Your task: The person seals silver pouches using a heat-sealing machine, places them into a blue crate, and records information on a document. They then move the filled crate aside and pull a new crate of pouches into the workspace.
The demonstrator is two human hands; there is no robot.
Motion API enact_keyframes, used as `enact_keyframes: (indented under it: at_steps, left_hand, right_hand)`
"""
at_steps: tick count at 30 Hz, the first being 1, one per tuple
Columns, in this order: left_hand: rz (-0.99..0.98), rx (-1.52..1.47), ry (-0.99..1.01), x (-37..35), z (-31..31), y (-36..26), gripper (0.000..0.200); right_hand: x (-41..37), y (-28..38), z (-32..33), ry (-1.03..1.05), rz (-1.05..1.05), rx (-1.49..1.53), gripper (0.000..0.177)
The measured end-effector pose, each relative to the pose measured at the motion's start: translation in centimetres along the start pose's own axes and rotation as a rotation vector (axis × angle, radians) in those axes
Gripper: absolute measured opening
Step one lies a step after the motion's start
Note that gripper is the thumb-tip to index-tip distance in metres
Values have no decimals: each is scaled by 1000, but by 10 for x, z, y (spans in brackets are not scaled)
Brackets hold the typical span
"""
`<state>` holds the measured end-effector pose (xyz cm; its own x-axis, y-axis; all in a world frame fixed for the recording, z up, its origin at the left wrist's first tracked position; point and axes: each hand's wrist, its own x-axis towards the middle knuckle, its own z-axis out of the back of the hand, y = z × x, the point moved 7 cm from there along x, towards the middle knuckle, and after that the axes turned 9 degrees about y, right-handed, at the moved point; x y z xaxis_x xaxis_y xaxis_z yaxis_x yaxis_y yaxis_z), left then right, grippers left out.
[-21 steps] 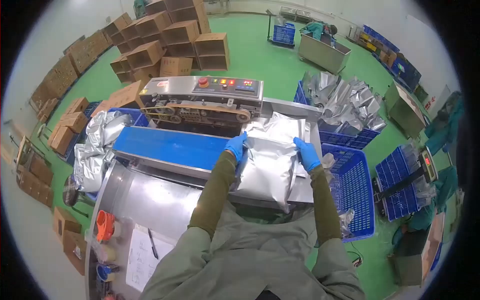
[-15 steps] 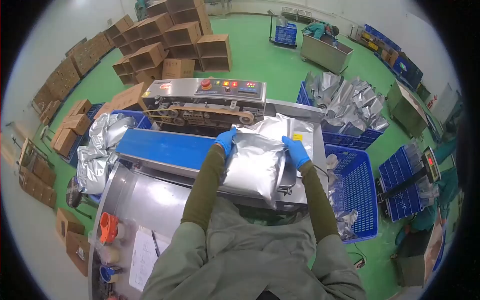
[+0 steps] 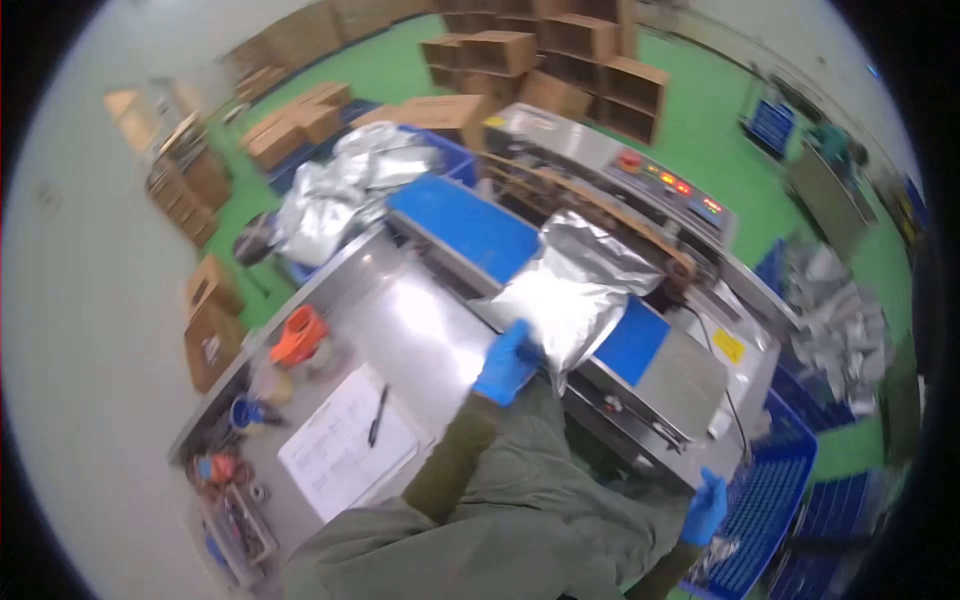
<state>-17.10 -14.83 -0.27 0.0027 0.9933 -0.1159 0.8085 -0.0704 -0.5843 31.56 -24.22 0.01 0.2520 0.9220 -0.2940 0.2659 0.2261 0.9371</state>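
Observation:
A silver foil bag lies on the blue conveyor belt, its top edge against the sealing machine. My left hand, in a blue glove, presses on the bag's near bottom corner. My right hand, also blue-gloved, hangs low at my right side over a blue crate and holds nothing I can see; its fingers are blurred.
A steel table to my left carries a paper sheet with a pen, an orange tape dispenser and small items. Foil bags are piled past the belt's end. Cardboard boxes are stacked behind; more bags fill a crate at right.
The bag went from both hands at the machine's right end onto the blue belt. My right hand let go and dropped to the crate. The view swung sharply left.

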Motion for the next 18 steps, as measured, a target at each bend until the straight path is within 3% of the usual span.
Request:
enact_keyframes:
  at_steps: [1, 3, 5, 8, 10, 18]
  left_hand:
    - [-36, 15, -2, 13, 17, 13, 24]
    - [-441, 466, -307, -3, -40, -46, 24]
    - [-558, 517, -220, 12, -37, -68, 34]
    - [-300, -184, -29, 72, 35, -71, 34]
    - [-330, -172, -39, 61, -1, -112, 37]
    - [-436, -46, -78, 68, 33, -201, 40]
  right_hand:
    - [-5, -26, 27, -13, 3, 30, 25]
    - [-8, -63, 56, -134, -45, 54, 27]
    - [-9, -92, 78, -156, -40, 87, 26]
    - [-20, -127, 99, -200, -69, -82, 32]
    - [-19, -109, 70, -175, -25, -99, 30]
    - [-16, -108, 61, -79, -25, -167, 27]
